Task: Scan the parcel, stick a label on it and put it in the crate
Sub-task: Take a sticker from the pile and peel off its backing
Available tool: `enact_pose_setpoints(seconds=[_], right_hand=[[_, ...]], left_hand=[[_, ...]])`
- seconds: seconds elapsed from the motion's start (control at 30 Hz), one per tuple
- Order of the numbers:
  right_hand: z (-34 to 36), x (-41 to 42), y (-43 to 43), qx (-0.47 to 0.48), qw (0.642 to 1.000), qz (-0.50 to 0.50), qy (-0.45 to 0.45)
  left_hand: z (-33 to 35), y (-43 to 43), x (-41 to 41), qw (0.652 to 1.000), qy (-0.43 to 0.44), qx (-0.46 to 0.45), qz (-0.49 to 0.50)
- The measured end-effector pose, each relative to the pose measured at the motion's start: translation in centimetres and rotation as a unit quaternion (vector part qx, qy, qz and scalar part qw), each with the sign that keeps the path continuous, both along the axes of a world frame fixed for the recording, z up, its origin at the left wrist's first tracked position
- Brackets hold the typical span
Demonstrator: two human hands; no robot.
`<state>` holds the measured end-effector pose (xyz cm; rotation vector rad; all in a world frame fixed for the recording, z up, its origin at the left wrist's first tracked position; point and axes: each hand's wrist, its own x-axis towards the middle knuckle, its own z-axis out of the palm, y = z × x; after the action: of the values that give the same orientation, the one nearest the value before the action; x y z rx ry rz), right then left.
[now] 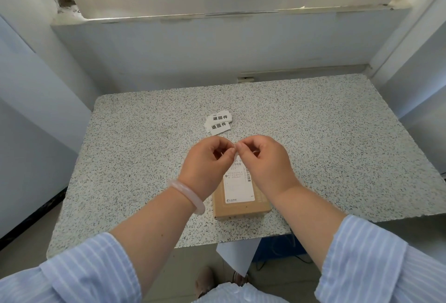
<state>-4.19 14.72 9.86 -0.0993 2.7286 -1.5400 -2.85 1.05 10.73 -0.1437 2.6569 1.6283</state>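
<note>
A small brown cardboard parcel (pixel 241 202) lies on the speckled table (pixel 337 145) near its front edge, with a white shipping label on top. Both my hands hover just above its far end. My left hand (pixel 207 162) and my right hand (pixel 263 160) meet at the fingertips, pinching a small white label (pixel 235 150) between them; most of it is hidden by the fingers. Two more white labels with black print (pixel 218 122) lie overlapped on the table just beyond my hands. No crate and no scanner are in view.
A pale wall and a frosted window ledge rise behind the table. White panels stand at the left and right sides. A white sheet of paper (pixel 237 256) hangs below the table's front edge, beside a blue object under the table.
</note>
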Motion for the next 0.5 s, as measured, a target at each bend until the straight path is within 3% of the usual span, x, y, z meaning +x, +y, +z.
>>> enact_pose_setpoints(seconds=[0.27, 0.5], right_hand=[[-0.18, 0.11, 0.47, -0.008, 1.000, 0.023, 0.016], [-0.44, 0.62, 0.65, 0.022, 0.994, 0.039, 0.103]], left_hand=[[-0.36, -0.40, 0.08, 0.992, -0.046, 0.119, 0.002], [-0.59, -0.53, -0.09, 0.978, -0.055, 0.201, -0.010]])
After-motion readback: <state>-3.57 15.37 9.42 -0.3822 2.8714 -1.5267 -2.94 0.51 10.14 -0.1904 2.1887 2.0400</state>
